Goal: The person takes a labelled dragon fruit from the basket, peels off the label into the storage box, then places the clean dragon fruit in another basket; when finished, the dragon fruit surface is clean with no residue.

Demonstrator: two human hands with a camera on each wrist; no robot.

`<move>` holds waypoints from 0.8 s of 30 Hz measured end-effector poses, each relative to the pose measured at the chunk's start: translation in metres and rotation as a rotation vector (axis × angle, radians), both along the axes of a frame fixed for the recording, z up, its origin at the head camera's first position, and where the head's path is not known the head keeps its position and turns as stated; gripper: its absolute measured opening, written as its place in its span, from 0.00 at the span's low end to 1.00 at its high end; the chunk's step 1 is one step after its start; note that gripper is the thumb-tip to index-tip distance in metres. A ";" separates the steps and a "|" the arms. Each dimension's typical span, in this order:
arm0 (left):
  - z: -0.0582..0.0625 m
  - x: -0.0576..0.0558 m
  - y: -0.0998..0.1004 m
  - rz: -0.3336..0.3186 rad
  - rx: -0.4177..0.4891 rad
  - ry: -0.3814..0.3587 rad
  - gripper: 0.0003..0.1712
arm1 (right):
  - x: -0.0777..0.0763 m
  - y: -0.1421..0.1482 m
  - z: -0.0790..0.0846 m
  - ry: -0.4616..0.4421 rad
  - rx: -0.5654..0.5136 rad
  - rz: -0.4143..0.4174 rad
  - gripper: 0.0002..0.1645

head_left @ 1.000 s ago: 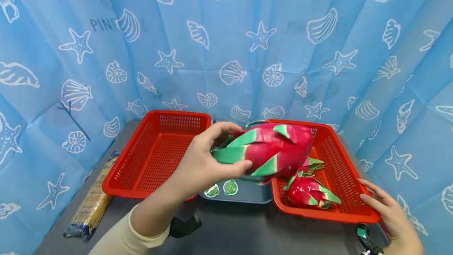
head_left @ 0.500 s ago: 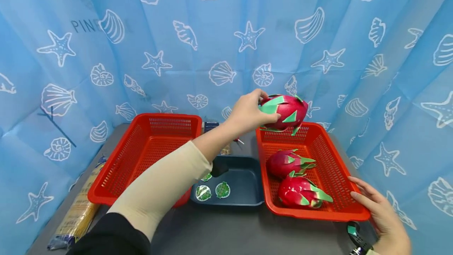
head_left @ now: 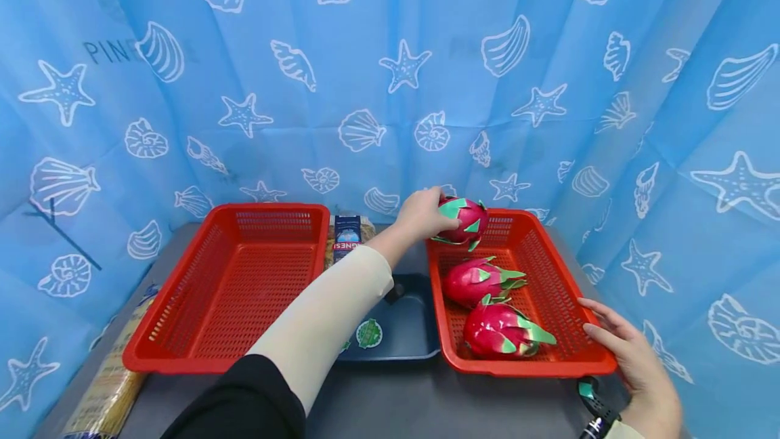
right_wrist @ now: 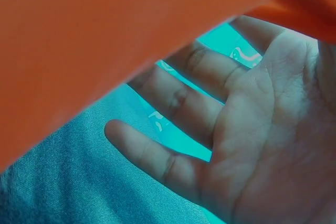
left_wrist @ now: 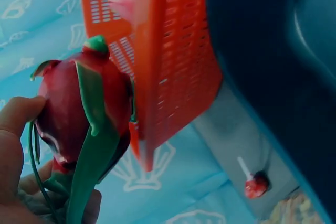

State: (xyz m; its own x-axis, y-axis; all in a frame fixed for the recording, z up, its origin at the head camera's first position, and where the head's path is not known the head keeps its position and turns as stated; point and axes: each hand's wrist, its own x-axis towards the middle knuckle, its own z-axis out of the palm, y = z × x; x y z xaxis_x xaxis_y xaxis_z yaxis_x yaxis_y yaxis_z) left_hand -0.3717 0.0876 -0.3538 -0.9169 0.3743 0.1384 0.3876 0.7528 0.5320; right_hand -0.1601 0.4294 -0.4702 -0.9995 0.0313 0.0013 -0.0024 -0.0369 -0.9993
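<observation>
My left hand grips a pink dragon fruit with green scales at the far left corner of the right-hand red basket. In the left wrist view the fruit hangs close beside the basket's rim, thumb on one side. Two more dragon fruits lie in that basket: one in the middle and a glossy one nearer the front. At the basket's right rim, my right hand touches the edge with thumb and forefinger. Its other fingers are straight and spread outside the basket wall.
Another red basket stands at left. Between the baskets sit a dark blue tray with round green stickers and a pasta bag. A lollipop lies beside the tray. Spaghetti lies far left. A blue curtain hangs behind.
My left hand has carried the dragon fruit away from me to the far end of the right basket, then lowered it. The right hand keeps its place at the rim. The head view has turned right.
</observation>
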 end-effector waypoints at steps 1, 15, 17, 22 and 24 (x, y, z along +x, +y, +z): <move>-0.003 -0.002 0.001 0.000 -0.008 -0.007 0.32 | -0.001 0.000 0.001 -0.001 0.006 0.001 0.28; -0.029 -0.007 0.026 -0.021 -0.100 -0.059 0.30 | 0.001 -0.006 -0.002 -0.028 0.009 -0.055 0.27; -0.031 -0.007 0.029 -0.031 -0.084 -0.088 0.32 | 0.000 -0.005 0.000 -0.038 0.021 -0.059 0.26; -0.032 -0.008 0.033 -0.070 -0.093 -0.135 0.31 | 0.000 0.000 0.003 -0.034 0.048 -0.031 0.25; -0.030 -0.009 0.032 -0.104 -0.132 -0.137 0.29 | -0.001 0.001 0.002 -0.029 0.055 -0.025 0.25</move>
State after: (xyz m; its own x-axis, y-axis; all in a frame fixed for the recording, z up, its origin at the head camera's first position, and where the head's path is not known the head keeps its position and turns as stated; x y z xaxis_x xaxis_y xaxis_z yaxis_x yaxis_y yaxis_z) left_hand -0.3806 0.1197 -0.3835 -0.8795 0.4741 -0.0414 0.3972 0.7792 0.4848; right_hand -0.1612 0.4306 -0.4682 -0.9981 0.0567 -0.0248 0.0259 0.0178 -0.9995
